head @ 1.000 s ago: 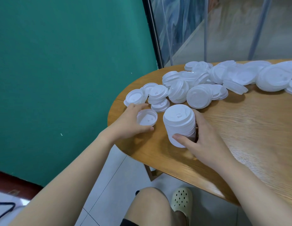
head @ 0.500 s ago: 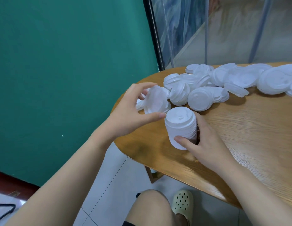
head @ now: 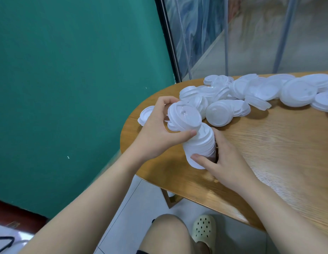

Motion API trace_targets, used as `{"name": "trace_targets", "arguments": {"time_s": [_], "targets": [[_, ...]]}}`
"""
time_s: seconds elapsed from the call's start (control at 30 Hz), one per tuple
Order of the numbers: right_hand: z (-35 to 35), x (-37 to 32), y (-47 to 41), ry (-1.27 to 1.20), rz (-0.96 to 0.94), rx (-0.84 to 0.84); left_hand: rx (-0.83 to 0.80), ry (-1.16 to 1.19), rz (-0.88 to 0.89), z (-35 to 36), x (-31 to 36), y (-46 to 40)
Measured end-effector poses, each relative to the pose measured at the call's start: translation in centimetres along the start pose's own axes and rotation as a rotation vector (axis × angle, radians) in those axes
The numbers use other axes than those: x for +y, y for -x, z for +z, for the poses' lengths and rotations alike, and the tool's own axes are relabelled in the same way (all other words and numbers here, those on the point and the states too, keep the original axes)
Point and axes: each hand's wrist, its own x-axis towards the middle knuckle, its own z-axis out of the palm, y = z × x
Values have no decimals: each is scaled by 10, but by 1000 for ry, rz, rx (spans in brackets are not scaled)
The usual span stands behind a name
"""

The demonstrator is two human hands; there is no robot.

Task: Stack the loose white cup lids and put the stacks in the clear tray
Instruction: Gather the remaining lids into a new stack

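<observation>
Near table's left edge | left hand [head: 156,132] pinches tilted lid [head: 184,116], up-left of lid stack [head: 200,145], touching its top | right hand [head: 222,160] grips stack, upright | tray unseen.

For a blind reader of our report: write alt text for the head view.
The left hand holds a white lid tilted over a stack of lids that the right hand grips on a wooden table. More loose lids lie heaped behind, by a green wall.
</observation>
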Motion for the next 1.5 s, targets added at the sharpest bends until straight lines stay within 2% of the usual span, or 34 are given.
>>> {"name": "trace_targets", "arguments": {"time_s": [0.13, 0.23, 0.47, 0.7, 0.93, 1.2, 1.33, 1.4, 1.5], "targets": [[0, 0, 1, -3, 8, -7, 21, 199, -132, 16, -13, 2], [0, 1, 1, -6, 5, -6, -10, 224, -167, 21, -23, 4], [1, 1, 0, -40, -8, -1, -130, 6, -154, 24, -33, 10], [1, 3, 0, -25, -4, 0, -181, -46, -166, 22, -32, 6], [2, 3, 0, -36, -7, 0, -145, -201, -195, 25, -27, 2], [-6, -1, 2, -19, -8, 31, -193, -162, -220, 24, -20, -4], [-17, 2, 4, -8, 24, 55, -69, -24, -278, 22, -26, -30], [-22, 4, 4, -8, 44, 53, 11, -82, -270, 23, -40, -51], [-30, 7, 4, -12, 66, 53, 21, -203, -246, 29, -60, -81]]}}
